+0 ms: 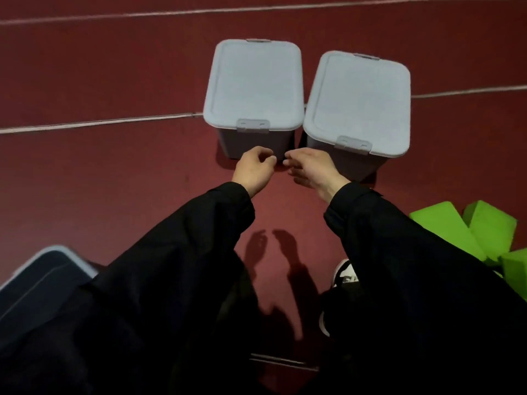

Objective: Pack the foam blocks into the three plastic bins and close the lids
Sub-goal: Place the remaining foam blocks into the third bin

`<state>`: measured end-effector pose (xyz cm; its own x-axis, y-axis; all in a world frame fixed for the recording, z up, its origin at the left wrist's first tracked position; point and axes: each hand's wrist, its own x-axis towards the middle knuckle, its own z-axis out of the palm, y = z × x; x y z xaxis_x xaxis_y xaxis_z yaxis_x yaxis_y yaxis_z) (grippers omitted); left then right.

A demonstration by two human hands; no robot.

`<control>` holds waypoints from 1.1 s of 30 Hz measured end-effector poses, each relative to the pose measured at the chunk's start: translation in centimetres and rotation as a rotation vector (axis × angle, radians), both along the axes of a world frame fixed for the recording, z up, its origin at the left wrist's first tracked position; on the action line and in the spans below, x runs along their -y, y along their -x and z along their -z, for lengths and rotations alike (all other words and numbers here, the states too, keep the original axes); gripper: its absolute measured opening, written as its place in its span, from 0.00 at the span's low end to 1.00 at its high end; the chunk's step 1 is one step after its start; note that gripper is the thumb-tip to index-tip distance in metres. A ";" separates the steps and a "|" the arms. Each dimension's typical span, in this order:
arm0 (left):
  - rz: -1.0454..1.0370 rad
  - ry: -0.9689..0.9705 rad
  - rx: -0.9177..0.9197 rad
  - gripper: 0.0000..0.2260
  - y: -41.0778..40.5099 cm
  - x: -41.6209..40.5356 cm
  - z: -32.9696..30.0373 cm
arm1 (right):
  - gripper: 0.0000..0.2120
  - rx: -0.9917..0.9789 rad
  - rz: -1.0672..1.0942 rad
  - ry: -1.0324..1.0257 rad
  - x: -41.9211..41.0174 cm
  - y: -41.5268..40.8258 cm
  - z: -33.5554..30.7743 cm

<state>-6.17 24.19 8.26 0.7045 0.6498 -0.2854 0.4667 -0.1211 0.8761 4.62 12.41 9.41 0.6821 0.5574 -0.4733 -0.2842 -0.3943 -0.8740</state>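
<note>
Both hands empty, out in front of me, fingers loosely curled, fingertips nearly meeting. Left hand point(252, 169) and right hand point(312, 171) hover just in front of the two closed bins, touching neither as far as I can tell.

Left bin point(253, 86) and right bin point(358, 101) stand side by side on the red floor point(99, 81), lids on, front latches point(253, 125) look down. Third bin point(42, 280) is at my lower left, partly hidden by my sleeve; dark inside, so I judge it open, lid not visible.

Foam blocks point(445, 229): bright green pile at my right, near my shoe point(343, 276). Several left to pack, count unclear.

Handling guess: foam is light and soft, gives under a squeeze, not slippery, nothing to break. Take a block across two opposite flat faces, one per hand or a couple pressed together. Bins are thin stiff plastic; lids flex, so press at the rim and snap the latch at each short end.

Likely next: turn right for blocks, fill the third bin.
</note>
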 end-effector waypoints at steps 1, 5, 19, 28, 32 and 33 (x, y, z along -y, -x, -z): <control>-0.010 -0.022 0.019 0.18 1.8 -0.5 -1.2 | 0.09 0.026 -0.043 -0.009 -0.8 1.9 -1.2; -0.100 -0.068 0.080 0.11 9.3 -3.2 -4.8 | 0.10 0.102 -0.184 -0.101 -5.1 10.0 -4.5; -0.657 0.024 -0.040 0.06 41.0 -10.6 0.3 | 0.09 0.089 -0.756 0.039 -16.2 36.7 -1.9; -1.256 0.142 -0.766 0.33 61.7 -2.6 12.0 | 0.21 0.310 -1.165 0.435 -12.8 46.6 9.6; -1.177 0.588 -0.811 0.31 66.0 1.9 17.1 | 0.33 0.332 -1.173 0.613 -11.1 45.5 12.4; -1.192 0.572 -0.773 0.27 66.1 2.2 17.4 | 0.34 0.308 -1.205 0.627 -11.0 45.2 12.7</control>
